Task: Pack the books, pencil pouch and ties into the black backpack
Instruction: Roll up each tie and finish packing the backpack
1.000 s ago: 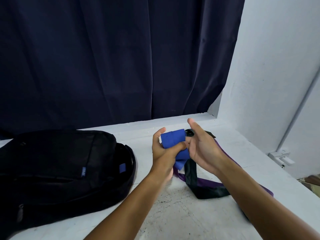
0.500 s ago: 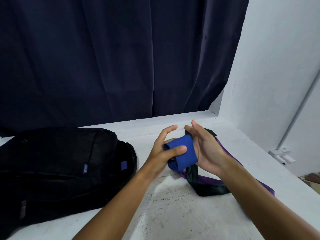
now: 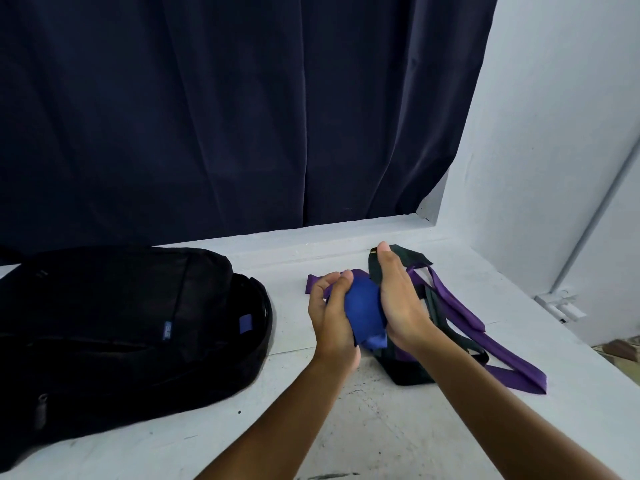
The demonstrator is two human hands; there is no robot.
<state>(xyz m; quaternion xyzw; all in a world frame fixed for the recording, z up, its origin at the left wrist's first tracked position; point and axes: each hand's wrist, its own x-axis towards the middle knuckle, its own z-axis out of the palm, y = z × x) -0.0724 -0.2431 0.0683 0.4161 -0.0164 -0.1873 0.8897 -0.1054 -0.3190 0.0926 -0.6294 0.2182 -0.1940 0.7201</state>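
A rolled blue tie (image 3: 365,311) sits between both hands above the white tabletop. My left hand (image 3: 332,315) curls its fingers round the roll's left side. My right hand (image 3: 398,303) cups the roll from the right, fingers mostly straight and pointing away from me. Under and behind the hands lie a purple tie (image 3: 485,344) and a black tie (image 3: 408,370), loosely crossed. The black backpack (image 3: 114,327) lies flat at the left, apart from the hands. No books or pencil pouch are in view.
The white table (image 3: 363,427) runs to a raised ledge under a dark blue curtain (image 3: 242,116). A white wall (image 3: 554,133) with a pipe and a small white fitting (image 3: 561,306) bounds the right side.
Both hands have lowered and turned the blue tie, which has gone from a flat folded band to a tighter roll. The backpack and other ties have not moved.
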